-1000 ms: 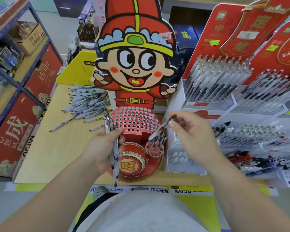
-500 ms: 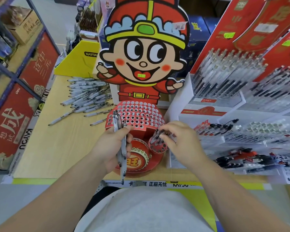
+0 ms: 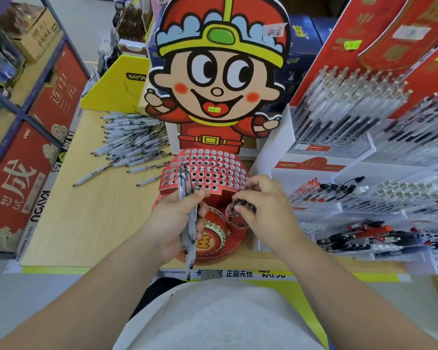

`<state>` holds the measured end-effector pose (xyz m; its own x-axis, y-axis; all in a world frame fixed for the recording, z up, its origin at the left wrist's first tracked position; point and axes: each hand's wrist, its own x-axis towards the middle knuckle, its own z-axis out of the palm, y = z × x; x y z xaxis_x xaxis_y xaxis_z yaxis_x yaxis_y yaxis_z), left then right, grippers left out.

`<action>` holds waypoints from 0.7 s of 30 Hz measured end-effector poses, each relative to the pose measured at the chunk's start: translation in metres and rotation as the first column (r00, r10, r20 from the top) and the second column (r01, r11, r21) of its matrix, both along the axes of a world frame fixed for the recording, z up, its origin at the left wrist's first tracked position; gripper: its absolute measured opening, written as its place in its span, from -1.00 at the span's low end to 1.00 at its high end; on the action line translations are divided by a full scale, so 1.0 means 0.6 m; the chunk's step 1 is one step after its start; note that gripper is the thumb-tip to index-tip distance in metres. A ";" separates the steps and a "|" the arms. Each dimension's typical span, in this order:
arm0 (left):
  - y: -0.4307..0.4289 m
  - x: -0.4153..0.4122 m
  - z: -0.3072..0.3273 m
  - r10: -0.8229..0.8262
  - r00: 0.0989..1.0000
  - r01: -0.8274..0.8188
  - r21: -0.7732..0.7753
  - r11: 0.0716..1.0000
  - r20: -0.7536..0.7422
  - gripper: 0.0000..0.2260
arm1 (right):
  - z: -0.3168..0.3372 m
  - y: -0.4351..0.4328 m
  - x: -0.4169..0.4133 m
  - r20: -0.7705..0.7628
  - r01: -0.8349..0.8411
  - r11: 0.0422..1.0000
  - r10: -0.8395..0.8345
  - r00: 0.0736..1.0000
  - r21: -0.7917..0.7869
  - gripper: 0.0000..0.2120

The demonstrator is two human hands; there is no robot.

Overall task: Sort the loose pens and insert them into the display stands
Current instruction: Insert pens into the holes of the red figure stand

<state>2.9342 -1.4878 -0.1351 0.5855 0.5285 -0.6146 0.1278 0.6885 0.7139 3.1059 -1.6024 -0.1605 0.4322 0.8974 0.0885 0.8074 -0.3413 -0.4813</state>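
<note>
Early stage: red stand [image 3: 213, 170] holes mostly empty, pile [image 3: 134, 140] waiting at 10 o'clock. Left hand [image 3: 172, 223] grips pen bundle [image 3: 184, 184]; right hand [image 3: 266, 213] curled over small cup [image 3: 234, 219], grip unclear.

Before the red perforated display stand [image 3: 205, 170] the left hand [image 3: 173, 221] grips a bundle of pens [image 3: 189, 228] upright; at the stand's right front the right hand [image 3: 263, 210] pinches pen tops [image 3: 242, 202] in a small round cup [image 3: 234, 219]; loose pens [image 3: 132, 140] lie to its left
</note>
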 end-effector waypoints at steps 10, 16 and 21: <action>-0.003 -0.007 0.015 -0.166 0.960 0.176 -0.022 0.984 0.226 -0.76 | 0.018 0.000 -0.008 -0.020 -0.018 0.998 0.019 1.000 0.059 -0.67; -0.015 0.005 0.042 -0.320 0.921 0.304 0.101 0.947 0.222 -0.85 | 0.094 -0.001 -0.021 -0.392 0.095 0.983 -0.025 0.920 0.159 -0.79; -0.031 0.025 0.065 -0.440 0.881 0.408 0.192 0.892 0.171 -0.79 | 0.118 -0.010 -0.019 -0.803 0.166 0.983 -0.037 0.595 0.078 -0.96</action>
<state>2.9494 -1.5062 -0.0962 0.8778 0.2749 -0.3922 0.2244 0.4874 0.8439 3.0945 -1.6083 -0.0898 0.4753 0.8506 -0.2248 0.0450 -0.2787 -0.9593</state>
